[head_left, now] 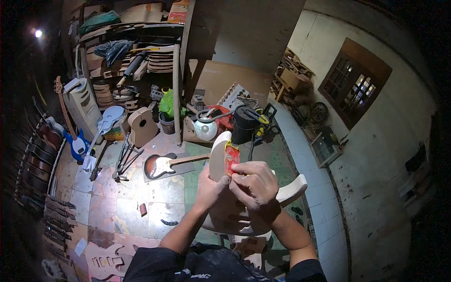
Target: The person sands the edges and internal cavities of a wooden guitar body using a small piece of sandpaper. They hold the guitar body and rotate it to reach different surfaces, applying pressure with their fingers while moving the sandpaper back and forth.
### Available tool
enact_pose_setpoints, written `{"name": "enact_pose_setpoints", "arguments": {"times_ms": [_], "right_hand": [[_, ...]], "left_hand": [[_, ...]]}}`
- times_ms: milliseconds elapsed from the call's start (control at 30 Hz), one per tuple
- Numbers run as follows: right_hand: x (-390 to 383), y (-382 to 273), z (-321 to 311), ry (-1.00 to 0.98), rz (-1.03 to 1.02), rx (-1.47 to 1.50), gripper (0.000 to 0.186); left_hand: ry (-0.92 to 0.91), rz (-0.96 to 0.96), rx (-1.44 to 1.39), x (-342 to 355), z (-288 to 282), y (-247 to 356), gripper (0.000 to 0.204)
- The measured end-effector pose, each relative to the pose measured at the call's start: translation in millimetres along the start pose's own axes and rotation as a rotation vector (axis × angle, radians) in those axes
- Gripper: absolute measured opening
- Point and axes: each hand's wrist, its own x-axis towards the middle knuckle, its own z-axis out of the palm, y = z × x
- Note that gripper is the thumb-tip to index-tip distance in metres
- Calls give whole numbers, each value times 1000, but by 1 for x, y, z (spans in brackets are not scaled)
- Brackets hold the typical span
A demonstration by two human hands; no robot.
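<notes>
An unpainted pale wooden electric guitar body (pixel 291 188) is held upright in front of me, its horns at top and right. My left hand (pixel 209 188) grips the edge of the left horn from the side. My right hand (pixel 253 183) has its fingers closed on a red piece (pixel 232 155) with yellow ragged edges, pressed against that horn; whether it is paper or tape I cannot tell. The fingertips of both hands are close together at its lower end.
A sunburst guitar (pixel 159 167) lies on the tiled floor behind, near a small red-brown roll (pixel 143 209). A blue bass (pixel 77 143) and acoustic body (pixel 141 129) lean before crowded shelves (pixel 129 26). A black bucket (pixel 243 127) stands beyond. Another pale body (pixel 96 263) lies lower left.
</notes>
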Motion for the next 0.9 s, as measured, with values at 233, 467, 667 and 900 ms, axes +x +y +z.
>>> {"name": "enact_pose_setpoints", "arguments": {"times_ms": [233, 467, 667, 900], "right_hand": [[-5, 1, -7, 64, 54, 122, 26], [0, 6, 1, 330, 524, 377, 14], [10, 8, -7, 302, 779, 612, 13], [8, 9, -6, 306, 996, 896, 12]], "left_hand": [[-19, -93, 47, -1, -3, -1, 64], [-17, -94, 60, -3, 1, 11, 72], [-4, -31, 105, -5, 1, 9, 61], [71, -23, 67, -10, 9, 8, 53]]}}
